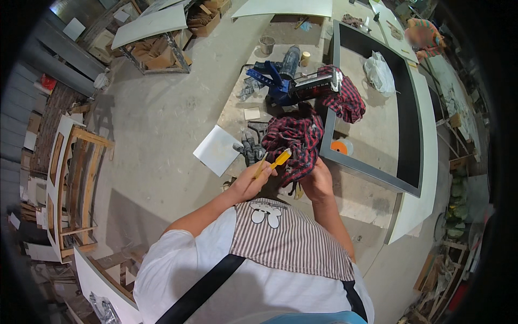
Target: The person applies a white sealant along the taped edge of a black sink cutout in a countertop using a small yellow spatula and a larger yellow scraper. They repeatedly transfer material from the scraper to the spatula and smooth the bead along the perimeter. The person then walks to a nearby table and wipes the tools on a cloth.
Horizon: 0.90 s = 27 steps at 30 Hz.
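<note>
My left hand (253,181) is closed round a short yellow tool (281,158) with a pale tip; its exact kind is not clear. A thin pencil-like stick (262,163) also pokes up from the same fingers. Beside it, a crumpled red and black plaid cloth (294,135) is bunched up, and my right hand (318,181) grips its lower right edge, with some fingers hidden. Left of the cloth lie dark grey work gloves (249,148). Beyond it, a blue caulking gun (278,89) with a dark cartridge rests on the worktable, next to a second plaid bundle (348,100).
A large dark rectangular frame (372,178) takes up the right of the worktable, with a white plastic bag (379,73) and an orange spool (339,147) inside. A white sheet (217,150) lies left. Another person (426,40) stands far right. Wooden frames (81,183) stand at left.
</note>
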### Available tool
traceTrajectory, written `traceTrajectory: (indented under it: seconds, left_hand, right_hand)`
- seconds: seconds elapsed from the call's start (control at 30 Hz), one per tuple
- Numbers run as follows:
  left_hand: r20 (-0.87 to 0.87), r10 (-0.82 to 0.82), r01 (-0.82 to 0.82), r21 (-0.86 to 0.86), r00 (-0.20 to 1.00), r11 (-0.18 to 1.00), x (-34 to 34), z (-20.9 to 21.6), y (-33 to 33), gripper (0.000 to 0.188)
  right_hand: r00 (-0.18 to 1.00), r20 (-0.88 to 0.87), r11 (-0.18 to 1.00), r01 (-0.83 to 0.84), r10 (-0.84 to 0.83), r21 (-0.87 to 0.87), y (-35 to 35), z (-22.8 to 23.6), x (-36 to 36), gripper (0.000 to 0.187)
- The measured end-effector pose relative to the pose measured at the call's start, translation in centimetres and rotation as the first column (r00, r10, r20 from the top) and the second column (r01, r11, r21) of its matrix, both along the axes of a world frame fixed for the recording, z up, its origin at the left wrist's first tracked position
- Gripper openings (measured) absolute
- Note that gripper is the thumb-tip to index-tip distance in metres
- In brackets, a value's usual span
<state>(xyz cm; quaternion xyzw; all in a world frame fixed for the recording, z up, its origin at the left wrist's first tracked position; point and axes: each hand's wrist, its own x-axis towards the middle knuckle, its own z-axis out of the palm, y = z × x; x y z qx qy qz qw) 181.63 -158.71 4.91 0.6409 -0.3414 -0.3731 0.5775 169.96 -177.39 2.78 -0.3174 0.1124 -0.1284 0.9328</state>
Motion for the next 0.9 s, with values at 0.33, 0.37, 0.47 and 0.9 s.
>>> traceTrajectory:
  seconds: [0.33, 0.37, 0.47, 0.9]
  left_hand:
    - [0.362, -0.054, 0.114, -0.146, 0.931, 0.983, 1.6, -2.0, -4.1, 0.019]
    - [0.398, -0.046, 0.112, -0.142, 0.916, 0.984, 1.8, -2.1, -4.5, 0.018]
    - [0.21, -0.118, 0.153, -0.158, 0.971, 0.976, 2.4, -3.3, -5.7, 0.014]
    - [-0.123, -0.236, 0.227, -0.087, 0.964, 0.97, 2.3, -3.1, -7.9, 0.011]
  right_hand:
    - [0.929, -0.303, 0.951, 0.127, -0.213, -0.281, 0.4, 0.1, 3.5, 0.024]
    - [0.918, -0.313, 0.941, 0.146, -0.244, -0.306, 1.0, 1.2, 3.7, 0.022]
    - [0.927, -0.205, 0.935, 0.265, -0.315, -0.236, 1.4, 0.7, 4.5, 0.021]
    - [0.722, -0.192, 0.748, 0.644, -0.664, -0.163, 1.2, -1.2, 6.2, 0.014]
